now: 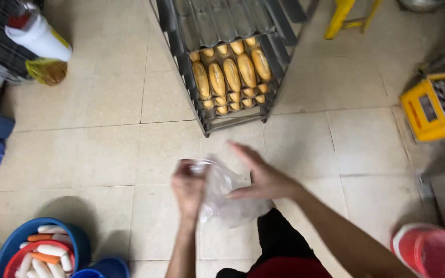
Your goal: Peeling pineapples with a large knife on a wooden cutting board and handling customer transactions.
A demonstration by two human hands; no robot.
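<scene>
I hold a thin clear plastic bag (226,198) in front of me, above the tiled floor. My left hand (188,188) is closed on the bag's upper left edge. My right hand (261,176) lies flat against the bag's right side with its fingers stretched out, pointing up and left. The bag looks crumpled and I see nothing inside it. Just beyond my hands stands a metal rack (181,56) whose shelves hold several golden baguettes (231,73).
A blue tub (81,242) with a red basket of white and orange sticks sits at the bottom left. A white container (39,37) leans at the top left. A yellow scale (422,110) stands right, a red bucket (433,253) at the bottom right, yellow stool legs (342,16) up top.
</scene>
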